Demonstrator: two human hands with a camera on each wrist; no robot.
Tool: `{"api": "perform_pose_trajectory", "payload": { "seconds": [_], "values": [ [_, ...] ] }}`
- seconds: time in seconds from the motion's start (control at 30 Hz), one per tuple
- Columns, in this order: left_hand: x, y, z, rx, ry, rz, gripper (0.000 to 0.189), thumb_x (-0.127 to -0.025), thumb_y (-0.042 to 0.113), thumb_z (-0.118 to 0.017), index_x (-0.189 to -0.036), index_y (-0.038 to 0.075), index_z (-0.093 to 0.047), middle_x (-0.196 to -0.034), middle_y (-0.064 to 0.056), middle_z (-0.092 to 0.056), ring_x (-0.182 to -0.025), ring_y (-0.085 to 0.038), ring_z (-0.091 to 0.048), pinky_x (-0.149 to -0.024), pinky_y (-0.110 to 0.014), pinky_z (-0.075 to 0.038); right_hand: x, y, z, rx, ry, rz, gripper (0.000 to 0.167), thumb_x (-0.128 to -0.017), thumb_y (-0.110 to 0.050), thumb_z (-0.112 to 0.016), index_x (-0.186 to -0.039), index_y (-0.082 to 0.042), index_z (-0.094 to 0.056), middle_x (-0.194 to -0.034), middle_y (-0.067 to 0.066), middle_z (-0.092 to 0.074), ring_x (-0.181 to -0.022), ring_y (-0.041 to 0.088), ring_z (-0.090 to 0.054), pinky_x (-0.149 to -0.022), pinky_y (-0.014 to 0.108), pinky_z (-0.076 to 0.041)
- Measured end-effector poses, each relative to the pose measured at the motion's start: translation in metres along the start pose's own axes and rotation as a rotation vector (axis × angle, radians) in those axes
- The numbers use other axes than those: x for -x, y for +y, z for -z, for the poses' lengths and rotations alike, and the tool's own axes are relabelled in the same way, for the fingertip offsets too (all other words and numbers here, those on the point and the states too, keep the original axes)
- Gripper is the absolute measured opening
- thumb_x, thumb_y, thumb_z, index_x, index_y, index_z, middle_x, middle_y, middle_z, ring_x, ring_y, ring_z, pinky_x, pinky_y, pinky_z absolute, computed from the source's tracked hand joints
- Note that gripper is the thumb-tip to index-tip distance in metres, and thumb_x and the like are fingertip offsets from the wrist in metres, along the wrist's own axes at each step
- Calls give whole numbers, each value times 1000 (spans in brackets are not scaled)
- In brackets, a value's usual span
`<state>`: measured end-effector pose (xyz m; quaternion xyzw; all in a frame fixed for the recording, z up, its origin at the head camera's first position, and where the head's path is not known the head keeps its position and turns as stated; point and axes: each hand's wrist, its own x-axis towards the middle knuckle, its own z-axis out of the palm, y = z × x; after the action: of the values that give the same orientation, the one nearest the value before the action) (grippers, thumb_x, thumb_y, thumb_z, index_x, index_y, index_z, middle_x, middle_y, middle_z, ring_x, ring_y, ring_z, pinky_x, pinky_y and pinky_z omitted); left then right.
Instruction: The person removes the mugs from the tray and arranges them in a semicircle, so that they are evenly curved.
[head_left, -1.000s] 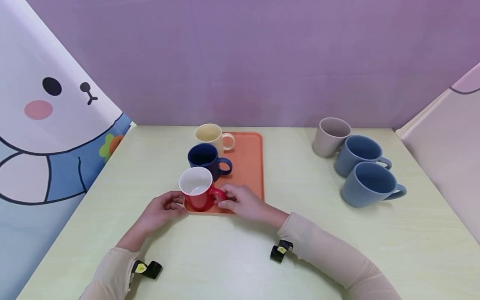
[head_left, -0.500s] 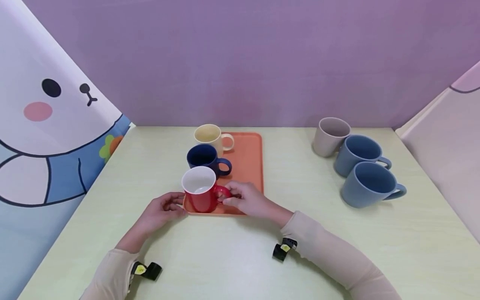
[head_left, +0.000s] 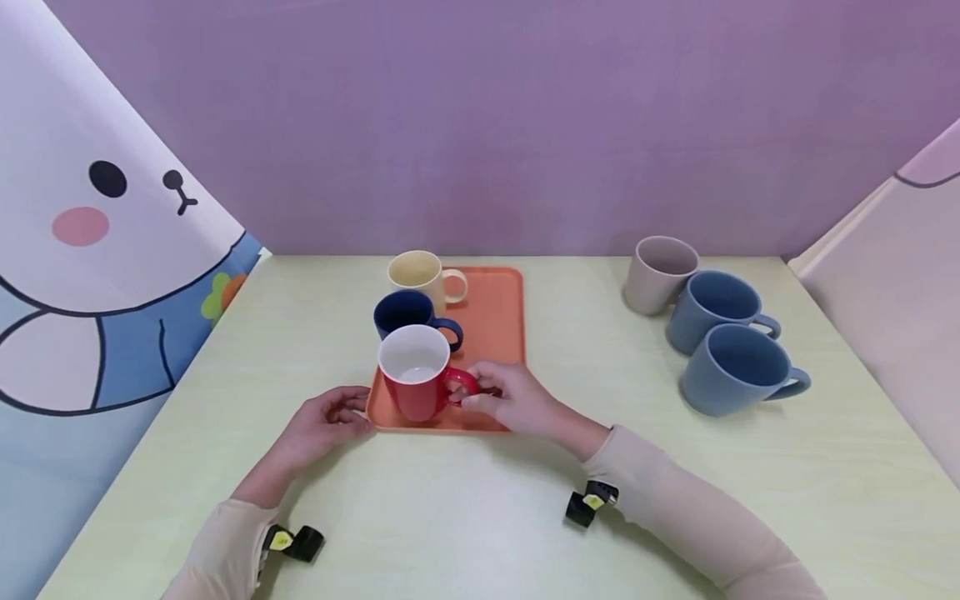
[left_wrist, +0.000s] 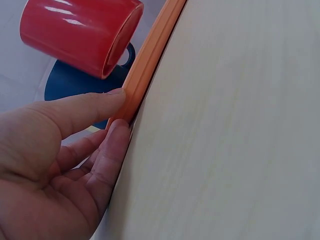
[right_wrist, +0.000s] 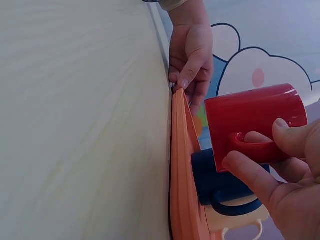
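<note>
My right hand [head_left: 517,400] pinches the handle of a red mug [head_left: 417,392] with a white inside. In the right wrist view, the mug's base is raised off the orange tray [head_left: 487,312]. My left hand [head_left: 318,423] holds the tray's near left corner, its thumb on the rim in the left wrist view. On the tray's left side, just behind the red mug, stands a dark blue mug [head_left: 403,312], partly covered by it. Farther back is a cream mug [head_left: 415,273], its handle pointing right.
At the right of the pale table [head_left: 420,517] stand a greyish-pink cup [head_left: 654,283] and two grey-blue mugs, one farther back [head_left: 693,325] and one nearer [head_left: 723,387]. A purple cloth [head_left: 480,125] hangs behind the table, with printed cloth at the left side.
The red mug has shifted right and lifted off the tray, with my right hand on its handle. My left hand stays at the tray corner.
</note>
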<state>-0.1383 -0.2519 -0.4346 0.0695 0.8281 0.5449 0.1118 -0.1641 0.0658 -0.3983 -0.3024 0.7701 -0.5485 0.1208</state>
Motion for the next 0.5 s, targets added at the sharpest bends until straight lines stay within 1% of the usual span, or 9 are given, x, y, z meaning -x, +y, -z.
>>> {"api": "perform_pose_trajectory", "payload": {
  "seconds": [0.17,0.33,0.5],
  "values": [
    [-1,1,0,4,-1,-2,52,-88,-2,-71,-134,-13,-49,-115,-23,-63,-89,-15,-65,-80,-19,-52,9,0,8,3,11,21,14,-92,-2,-69,-105,3,-65,-98,12,-73,-91,21,-68,-78,27,-55],
    [-1,1,1,6,-4,-7,52,-88,-2,-71,-134,-14,-49,-115,-23,-63,-89,-15,-65,-80,-20,-52,19,3,16,-13,15,22,13,-92,0,-68,-104,4,-64,-100,14,-73,-93,23,-70,-78,26,-55],
    [-1,0,1,17,2,-20,51,-88,-3,-70,-134,-14,-49,-114,-24,-63,-87,-12,-65,-79,-21,-52,31,4,23,-2,43,15,15,-91,1,-69,-105,3,-65,-102,15,-73,-93,22,-70,-76,26,-54]
  ]
}}
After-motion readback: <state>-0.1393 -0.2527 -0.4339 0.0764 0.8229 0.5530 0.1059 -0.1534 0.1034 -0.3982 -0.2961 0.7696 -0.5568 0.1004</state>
